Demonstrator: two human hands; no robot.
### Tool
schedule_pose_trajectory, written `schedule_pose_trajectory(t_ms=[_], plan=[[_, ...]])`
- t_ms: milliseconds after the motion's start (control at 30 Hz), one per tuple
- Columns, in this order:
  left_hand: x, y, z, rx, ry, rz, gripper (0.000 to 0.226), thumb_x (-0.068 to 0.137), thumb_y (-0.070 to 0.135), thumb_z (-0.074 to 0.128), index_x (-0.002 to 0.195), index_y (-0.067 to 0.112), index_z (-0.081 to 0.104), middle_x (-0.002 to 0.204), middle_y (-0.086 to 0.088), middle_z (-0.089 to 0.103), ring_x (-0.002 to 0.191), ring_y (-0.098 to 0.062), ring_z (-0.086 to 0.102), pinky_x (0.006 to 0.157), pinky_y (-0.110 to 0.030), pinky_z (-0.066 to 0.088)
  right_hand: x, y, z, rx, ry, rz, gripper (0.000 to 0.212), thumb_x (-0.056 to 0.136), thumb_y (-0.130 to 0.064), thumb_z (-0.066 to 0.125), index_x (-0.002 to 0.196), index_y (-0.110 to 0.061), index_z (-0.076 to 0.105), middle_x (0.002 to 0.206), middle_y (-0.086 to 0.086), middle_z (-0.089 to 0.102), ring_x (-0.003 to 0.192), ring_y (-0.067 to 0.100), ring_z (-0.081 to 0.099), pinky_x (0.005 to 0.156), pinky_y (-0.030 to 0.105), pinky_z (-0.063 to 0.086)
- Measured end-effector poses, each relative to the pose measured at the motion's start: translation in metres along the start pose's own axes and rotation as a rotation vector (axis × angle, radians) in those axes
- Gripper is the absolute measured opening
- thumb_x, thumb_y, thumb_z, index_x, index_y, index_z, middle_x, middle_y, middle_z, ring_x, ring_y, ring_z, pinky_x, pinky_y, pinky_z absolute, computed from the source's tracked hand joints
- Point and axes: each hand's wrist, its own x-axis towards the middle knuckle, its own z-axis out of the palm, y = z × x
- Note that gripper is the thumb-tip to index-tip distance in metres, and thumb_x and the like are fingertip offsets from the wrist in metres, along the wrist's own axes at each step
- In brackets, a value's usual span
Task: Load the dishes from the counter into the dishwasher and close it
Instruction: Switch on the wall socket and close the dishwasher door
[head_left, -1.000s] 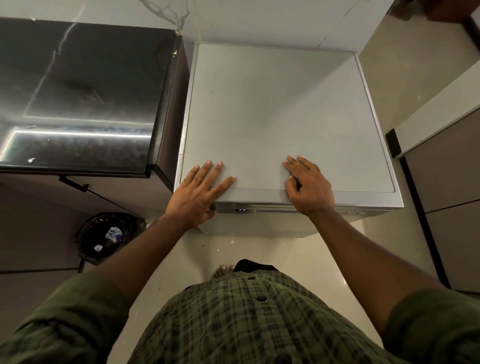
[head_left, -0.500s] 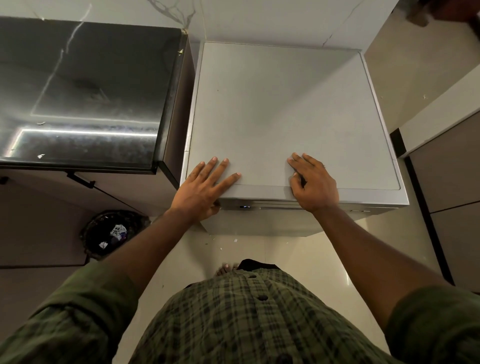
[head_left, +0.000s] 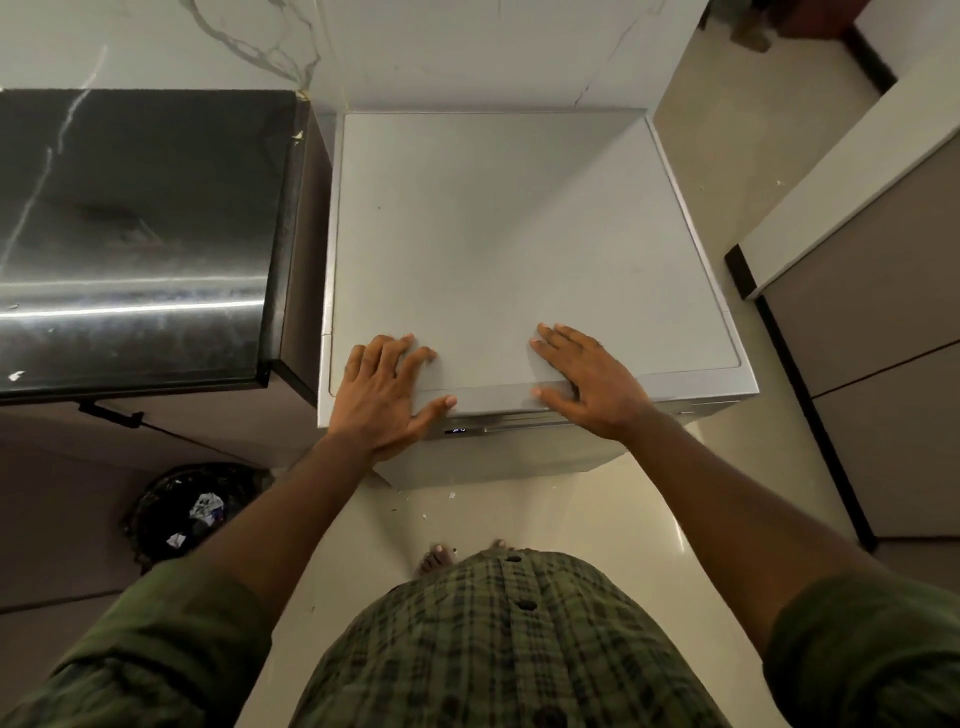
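The dishwasher (head_left: 519, 249) is seen standing on the floor just beside the dark desk (head_left: 140, 234), its door shut. Both hands are laid flat on its top near the front edge — the left hand (head_left: 387, 395) with fingers spread, the right hand (head_left: 587, 379) likewise splayed. A bin (head_left: 192, 512) is seen under the desk.

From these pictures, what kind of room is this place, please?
Most likely a home kitchen. A white freestanding dishwasher stands beside a dark polished stone counter, under a marble-veined wall. A bin holding rubbish sits under the counter. Both hands, left hand and right hand, rest on the dishwasher.
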Motion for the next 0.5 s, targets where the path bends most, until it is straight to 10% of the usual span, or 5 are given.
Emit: schedule_pose_trajectory(t_ms=[133, 300, 500], plan=[[0.019, 0.01, -0.002, -0.094, 0.102, -0.138, 0.044, 0.096, 0.07, 0.047, 0.119, 0.033, 0.052, 0.124, 0.001, 0.046, 0.124, -0.025, 0.042, 0.107, -0.045, 0.036, -0.035, 0.036, -0.027, -0.165, -0.173, -0.053, 0.1, 0.089, -0.076, 0.057, 0.165, -0.037, 0.007, 0.172, -0.014, -0.007, 0.158, 0.008, -0.009, 0.127, 0.033, 0.009], [0.016, 0.008, -0.003, -0.144, 0.15, -0.122, 0.031, 0.101, 0.059, 0.047, 0.109, 0.031, 0.056, 0.127, 0.006, 0.05, 0.122, -0.021, 0.045, 0.102, -0.042, 0.038, -0.079, 0.095, -0.038, -0.297, -0.105, 0.07, 0.118, 0.081, -0.005, 0.079, 0.165, -0.034, 0.0, 0.173, -0.003, -0.01, 0.16, 0.02, -0.006, 0.125, 0.039, 0.014], [0.018, 0.001, 0.0, -0.287, 0.165, -0.162, 0.044, 0.104, 0.058, 0.04, 0.1, 0.023, 0.067, 0.124, 0.006, 0.06, 0.12, -0.02, 0.05, 0.1, -0.043, 0.041, -0.09, 0.118, -0.036, -0.3, -0.034, 0.089, 0.117, 0.08, -0.001, 0.08, 0.166, -0.028, 0.006, 0.174, 0.001, -0.004, 0.16, 0.023, 0.001, 0.126, 0.047, 0.022]])
